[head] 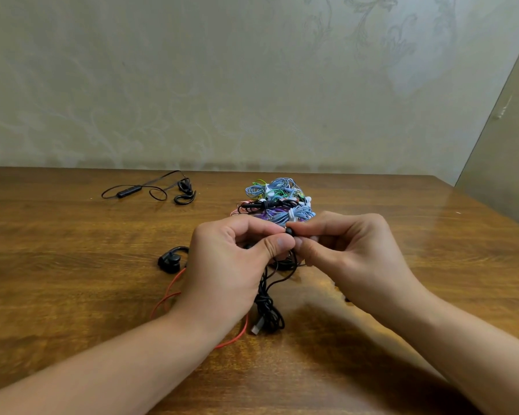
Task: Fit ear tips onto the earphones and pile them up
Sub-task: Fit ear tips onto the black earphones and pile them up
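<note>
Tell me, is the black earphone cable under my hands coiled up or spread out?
Bundled. The black cable hangs from both hands in a bunch of loops on the table.

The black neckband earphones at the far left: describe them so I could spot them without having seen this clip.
Start at the wooden table and go to its far edge by the wall. Left of the colourful earphone pile, the black neckband earphones lie alone. Their thin black cable carries an oblong inline remote and ends in two ear hooks, and no hands touch them.

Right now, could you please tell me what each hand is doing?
Left hand: pinches the black wired earphone.
Right hand: pinches the same earphone's tip end.
</note>
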